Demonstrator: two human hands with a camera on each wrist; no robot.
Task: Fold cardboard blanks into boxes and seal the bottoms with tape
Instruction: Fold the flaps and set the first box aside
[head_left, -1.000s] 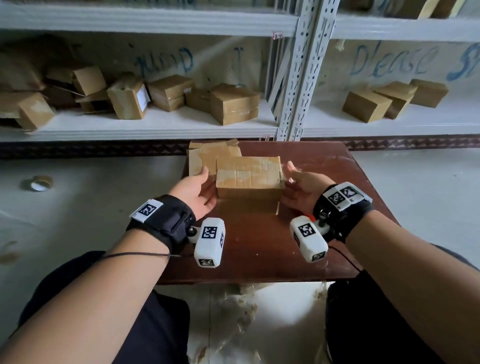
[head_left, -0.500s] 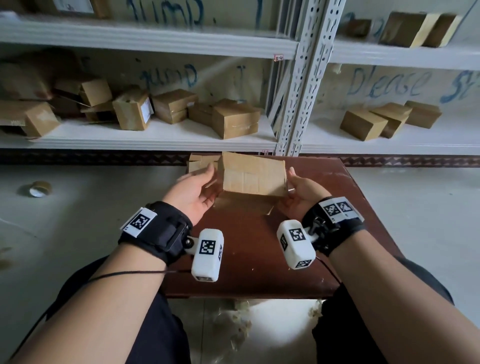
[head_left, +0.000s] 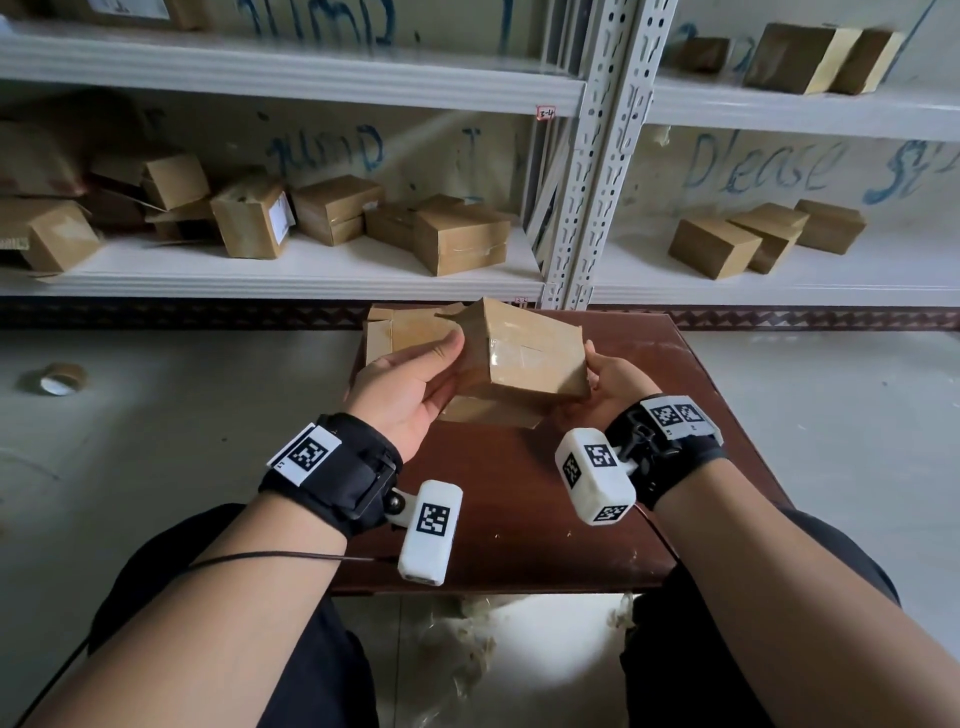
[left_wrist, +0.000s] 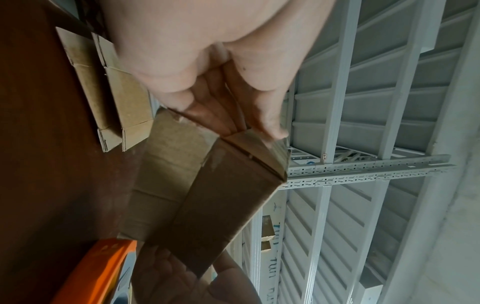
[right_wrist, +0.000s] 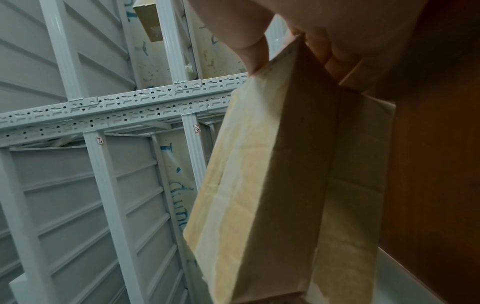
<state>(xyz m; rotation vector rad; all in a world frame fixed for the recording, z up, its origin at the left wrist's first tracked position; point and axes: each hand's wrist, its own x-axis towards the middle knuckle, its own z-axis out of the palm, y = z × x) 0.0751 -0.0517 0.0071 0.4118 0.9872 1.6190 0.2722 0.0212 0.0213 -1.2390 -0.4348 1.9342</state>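
- The left hand (head_left: 410, 387) grips the cardboard box (head_left: 524, 358) at its left end.
- The right hand (head_left: 615, 382) grips its right end, above the table (head_left: 519, 519).
- Flat blanks (head_left: 395, 332) lie behind.

The box (head_left: 524, 356) is matt brown cardboard with glossy clear tape (head_left: 519, 349) along its seam. The surface (head_left: 519, 499) is glossy reddish-brown wood. The shelf (head_left: 597, 156) is white painted metal.

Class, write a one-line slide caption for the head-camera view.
Both hands, left hand and right hand, hold a taped cardboard box above the brown table.
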